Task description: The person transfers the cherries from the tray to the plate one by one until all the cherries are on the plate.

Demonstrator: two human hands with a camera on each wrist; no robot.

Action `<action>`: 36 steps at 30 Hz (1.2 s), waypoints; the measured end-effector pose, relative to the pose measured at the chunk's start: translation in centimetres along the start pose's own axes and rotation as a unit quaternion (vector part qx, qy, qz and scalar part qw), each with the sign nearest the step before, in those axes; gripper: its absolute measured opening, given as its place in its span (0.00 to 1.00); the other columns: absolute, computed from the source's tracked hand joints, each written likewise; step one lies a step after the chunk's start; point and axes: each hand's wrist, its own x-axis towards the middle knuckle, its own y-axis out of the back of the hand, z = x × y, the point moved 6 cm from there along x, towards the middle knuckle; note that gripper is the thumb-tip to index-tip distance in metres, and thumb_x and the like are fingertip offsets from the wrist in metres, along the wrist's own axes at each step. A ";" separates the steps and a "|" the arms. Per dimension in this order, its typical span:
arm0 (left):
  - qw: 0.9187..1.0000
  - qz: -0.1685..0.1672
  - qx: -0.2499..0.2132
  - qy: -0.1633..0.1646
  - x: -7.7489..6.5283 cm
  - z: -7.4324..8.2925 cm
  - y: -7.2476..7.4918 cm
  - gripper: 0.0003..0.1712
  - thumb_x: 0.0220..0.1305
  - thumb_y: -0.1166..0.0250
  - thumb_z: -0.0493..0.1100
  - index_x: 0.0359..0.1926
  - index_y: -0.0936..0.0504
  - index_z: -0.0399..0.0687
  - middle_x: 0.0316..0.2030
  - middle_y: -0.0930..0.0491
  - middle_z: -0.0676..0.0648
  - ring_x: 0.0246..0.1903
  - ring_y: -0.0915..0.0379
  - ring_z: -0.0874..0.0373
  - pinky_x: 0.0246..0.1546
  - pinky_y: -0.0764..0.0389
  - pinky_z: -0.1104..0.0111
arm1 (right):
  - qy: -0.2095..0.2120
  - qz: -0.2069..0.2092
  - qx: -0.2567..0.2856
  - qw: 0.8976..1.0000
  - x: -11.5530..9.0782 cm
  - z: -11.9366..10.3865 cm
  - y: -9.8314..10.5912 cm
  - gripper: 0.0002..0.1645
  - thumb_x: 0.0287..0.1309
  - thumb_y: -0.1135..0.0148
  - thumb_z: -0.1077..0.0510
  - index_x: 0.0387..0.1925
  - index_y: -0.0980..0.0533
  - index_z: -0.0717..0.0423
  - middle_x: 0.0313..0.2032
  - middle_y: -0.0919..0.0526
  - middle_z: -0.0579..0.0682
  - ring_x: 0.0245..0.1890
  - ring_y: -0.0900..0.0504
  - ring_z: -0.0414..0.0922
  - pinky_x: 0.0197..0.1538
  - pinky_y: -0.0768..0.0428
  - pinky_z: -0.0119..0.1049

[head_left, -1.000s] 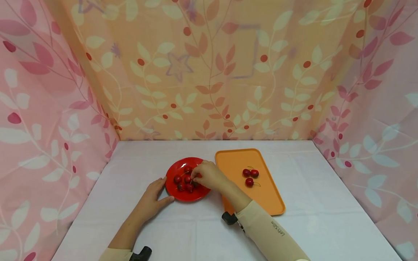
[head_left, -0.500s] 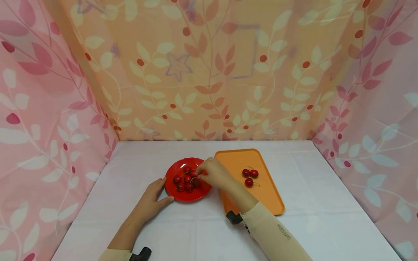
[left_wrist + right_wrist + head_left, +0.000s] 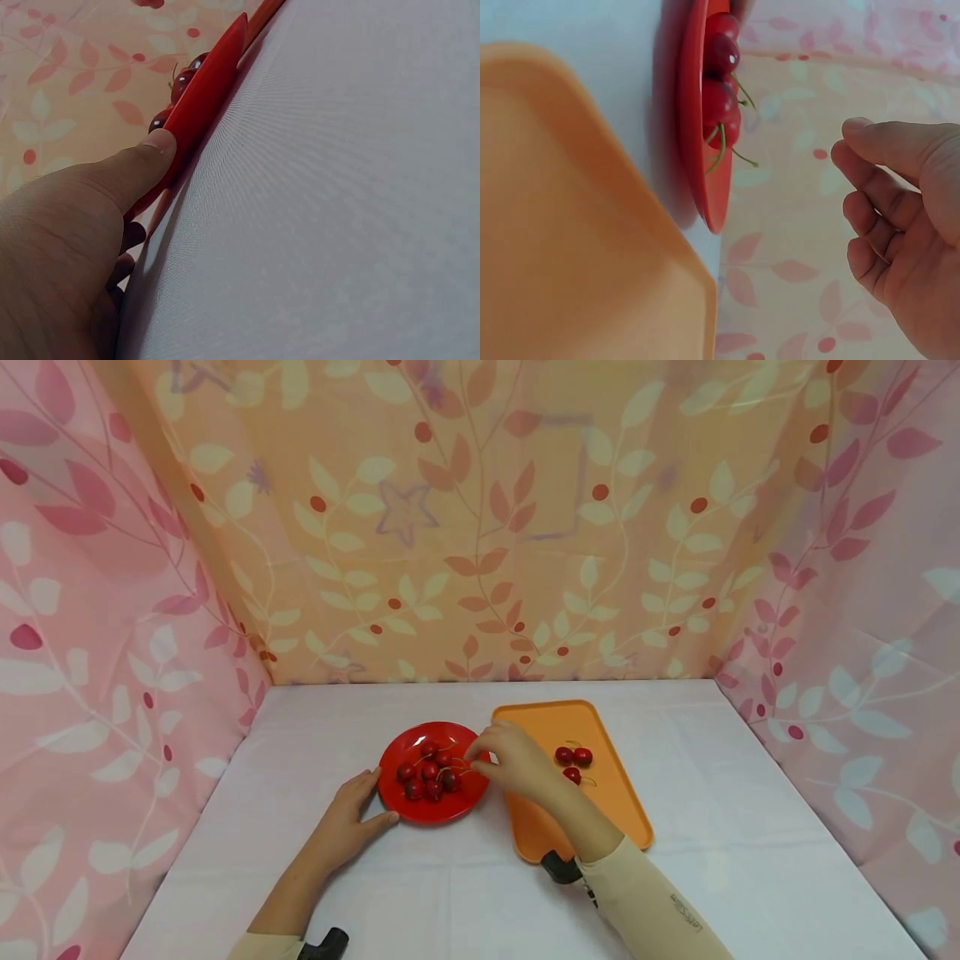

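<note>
Several red cherries (image 3: 429, 770) with stems lie together on a round red plate (image 3: 468, 797). My left hand (image 3: 348, 822) rests against the plate's left rim, its thumb on the near-left edge; the left wrist view shows the thumb (image 3: 154, 154) touching the rim. Over the plate's right edge hovers my right hand (image 3: 513, 760). In the right wrist view its fingers (image 3: 866, 214) are loosely bent, the thumb close to the index finger, with nothing held. Three more cherries (image 3: 582, 757) lie on an orange tray (image 3: 536, 827), partly behind the right hand.
The orange tray stands just right of the plate, under the right forearm. A white cloth (image 3: 435, 893) covers the table. Floral curtains (image 3: 480, 527) enclose the back and both sides. Each wrist carries a black camera mount (image 3: 561, 867).
My right hand has moved up and rightward, away from the cherries on the plate, toward the tray; the cherries stay behind on the plate. My left hand keeps its place at the rim.
</note>
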 end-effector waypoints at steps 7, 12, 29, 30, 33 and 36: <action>1.000 -0.001 -0.004 -0.005 0.0 0.1 -0.1 0.56 0.59 0.28 0.65 0.80 0.42 0.51 0.77 0.40 0.41 0.77 0.48 0.40 0.68 0.32 0.38 | -0.018 0.034 0.006 0.999 -2.4 1.1 1.7 0.06 0.61 0.26 0.55 0.38 0.14 0.39 0.37 0.15 0.33 0.45 0.25 0.37 0.51 0.19 0.36; 1.000 0.004 -0.007 -0.011 0.1 0.0 -0.1 0.56 0.59 0.28 0.65 0.80 0.42 0.51 0.77 0.40 0.41 0.77 0.47 0.40 0.68 0.32 0.38 | -0.005 0.059 0.007 0.998 -3.8 1.8 3.0 0.06 0.60 0.26 0.57 0.38 0.14 0.43 0.37 0.15 0.34 0.45 0.24 0.38 0.53 0.19 0.38; 1.000 0.008 -0.004 -0.021 0.1 0.1 -0.1 0.56 0.60 0.29 0.66 0.80 0.42 0.47 0.76 0.40 0.38 0.76 0.48 0.38 0.70 0.37 0.37 | -0.009 0.110 0.005 0.994 -8.6 5.5 6.1 0.11 0.57 0.24 0.60 0.37 0.14 0.40 0.37 0.15 0.35 0.41 0.24 0.39 0.43 0.20 0.34; 1.000 0.008 -0.003 -0.023 0.1 0.1 -0.1 0.56 0.60 0.29 0.66 0.80 0.42 0.47 0.76 0.40 0.37 0.76 0.48 0.37 0.70 0.37 0.37 | -0.012 0.113 0.001 0.994 -8.8 5.8 6.2 0.12 0.56 0.23 0.61 0.37 0.14 0.40 0.37 0.15 0.35 0.42 0.24 0.38 0.43 0.20 0.35; 1.000 0.007 -0.004 -0.019 0.2 -0.1 0.0 0.56 0.60 0.29 0.66 0.80 0.42 0.48 0.77 0.40 0.38 0.77 0.48 0.38 0.70 0.37 0.37 | -0.021 0.115 0.000 0.993 -9.3 6.7 6.5 0.12 0.54 0.22 0.62 0.37 0.13 0.43 0.37 0.14 0.35 0.44 0.24 0.38 0.47 0.19 0.39; 1.000 0.007 -0.004 -0.019 0.2 -0.2 0.0 0.56 0.60 0.29 0.65 0.80 0.41 0.48 0.77 0.40 0.39 0.77 0.48 0.39 0.71 0.37 0.38 | -0.044 0.110 0.004 0.993 -9.6 7.6 6.3 0.11 0.54 0.22 0.63 0.37 0.13 0.45 0.38 0.14 0.37 0.45 0.22 0.40 0.50 0.18 0.43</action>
